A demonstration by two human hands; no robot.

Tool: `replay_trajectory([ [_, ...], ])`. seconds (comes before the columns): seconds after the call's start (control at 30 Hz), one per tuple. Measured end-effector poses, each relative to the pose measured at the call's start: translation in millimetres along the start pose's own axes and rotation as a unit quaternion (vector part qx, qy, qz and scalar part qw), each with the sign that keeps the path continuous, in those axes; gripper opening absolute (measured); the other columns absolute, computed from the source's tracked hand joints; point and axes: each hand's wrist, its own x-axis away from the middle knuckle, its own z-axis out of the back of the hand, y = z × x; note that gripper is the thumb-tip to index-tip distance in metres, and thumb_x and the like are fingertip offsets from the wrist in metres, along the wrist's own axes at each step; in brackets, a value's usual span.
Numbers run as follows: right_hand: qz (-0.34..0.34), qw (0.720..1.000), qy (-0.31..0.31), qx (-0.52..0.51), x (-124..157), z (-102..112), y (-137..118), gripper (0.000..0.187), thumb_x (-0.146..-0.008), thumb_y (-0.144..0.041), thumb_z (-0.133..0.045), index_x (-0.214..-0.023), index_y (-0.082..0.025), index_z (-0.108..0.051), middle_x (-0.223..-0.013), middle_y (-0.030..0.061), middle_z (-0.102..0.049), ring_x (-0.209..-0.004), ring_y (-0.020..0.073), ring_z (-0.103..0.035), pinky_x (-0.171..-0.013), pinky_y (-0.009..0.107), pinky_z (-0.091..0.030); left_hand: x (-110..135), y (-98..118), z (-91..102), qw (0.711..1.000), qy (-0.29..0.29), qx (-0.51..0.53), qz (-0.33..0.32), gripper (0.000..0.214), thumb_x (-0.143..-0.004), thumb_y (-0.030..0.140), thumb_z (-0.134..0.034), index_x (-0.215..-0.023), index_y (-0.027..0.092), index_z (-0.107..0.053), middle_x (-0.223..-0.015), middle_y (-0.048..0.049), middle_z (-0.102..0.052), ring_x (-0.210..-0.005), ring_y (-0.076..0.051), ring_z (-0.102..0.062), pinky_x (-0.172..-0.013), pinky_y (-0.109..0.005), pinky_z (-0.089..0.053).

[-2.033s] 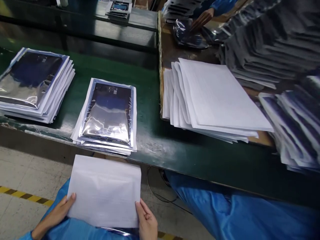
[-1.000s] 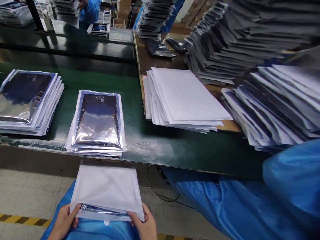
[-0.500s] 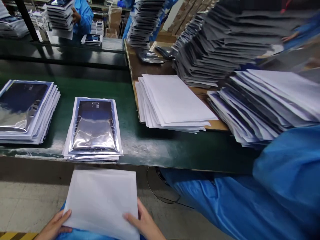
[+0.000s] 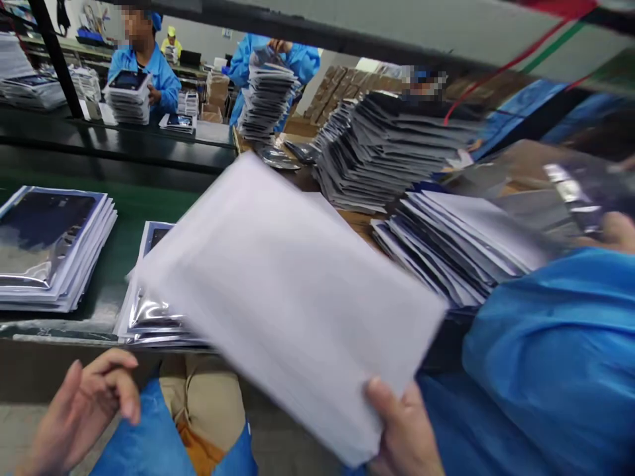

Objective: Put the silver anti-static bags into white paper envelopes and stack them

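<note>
My right hand grips a plain white flat packet by its near right corner, thumb on top. The packet is tilted, held up over the front of the bench and slightly blurred. Empty and with fingers loosely curled apart, my left hand hangs below the bench edge at the lower left. Behind the held packet, a small pile of white packets with a shiny dark, clear-fronted face is partly covered. Farther left lies a thicker pile of the same kind.
A co-worker's blue sleeve takes up the right side, close to a stack of white and dark packets. Tall grey stacks stand behind. Overhead runs a shelf beam. Other people in blue work across the green bench.
My right hand has raised the white packet from below the bench edge, up and to the right, turning it. My left hand has let go of it. The view has tilted up.
</note>
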Motion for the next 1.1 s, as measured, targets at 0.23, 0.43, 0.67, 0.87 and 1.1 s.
replay_trajectory([
  [0.23,0.204,0.97,-0.015,-0.128,-118,-73,-41,0.048,-0.067,-0.027,-0.074,-0.112,-0.016,-0.06,-0.122,0.0087,-0.063,-0.118,0.0209,-0.054,-0.103,0.036,-0.041,-20,-10,-25.4,0.997,0.0,-0.062,0.034,0.041,-0.071,0.058,-0.065,-0.084,0.02,-0.07,-0.062,-0.003,-0.067,-0.063,-0.018,-0.06,-0.062,-0.028,-0.047],
  [0.43,0.181,0.973,-0.033,-0.136,-161,-83,-13,0.044,-0.062,-0.025,-0.076,-0.103,-0.016,-0.061,-0.116,0.0086,-0.064,-0.114,0.0219,-0.057,-0.104,0.038,-0.04,-21,-22,4.4,0.991,0.079,-0.098,0.04,0.041,-0.071,0.061,-0.064,-0.084,0.023,-0.071,-0.065,-0.0011,-0.066,-0.066,-0.018,-0.06,-0.065,-0.028,-0.048],
  [0.67,0.175,0.971,0.0,-0.165,-168,-84,-19,0.037,-0.063,-0.019,-0.075,-0.097,-0.02,-0.059,-0.109,0.0012,-0.066,-0.109,0.0157,-0.059,-0.102,0.031,-0.043,-35,-19,24.4,0.985,0.071,-0.158,0.014,0.042,-0.071,0.061,-0.063,-0.085,0.023,-0.07,-0.066,-0.0023,-0.067,-0.066,-0.02,-0.063,-0.064,-0.029,-0.052],
  [0.87,0.067,0.985,-0.026,-0.155,-106,-55,-12,0.024,-0.079,-0.032,-0.063,-0.098,-0.018,-0.061,-0.11,0.0082,-0.065,-0.105,0.0182,-0.062,-0.097,0.035,-0.048,-37,0,26.4,0.965,0.097,-0.238,-0.06,0.039,-0.072,0.059,-0.062,-0.083,0.022,-0.069,-0.061,-0.0005,-0.064,-0.053,-0.017,-0.058,-0.054,-0.026,-0.049],
  [1.1,0.119,0.958,-0.21,0.156,-43,-90,60,0.026,-0.082,-0.039,-0.057,-0.098,-0.019,-0.06,-0.098,0.0087,-0.067,-0.088,0.0205,-0.064,-0.083,0.036,-0.051,-72,23,27.3,0.866,0.251,-0.407,-0.148,0.041,-0.073,0.057,-0.058,-0.094,0.022,-0.065,-0.093,-0.0059,-0.07,-0.085,-0.024,-0.063,-0.073,-0.029,-0.05],
])
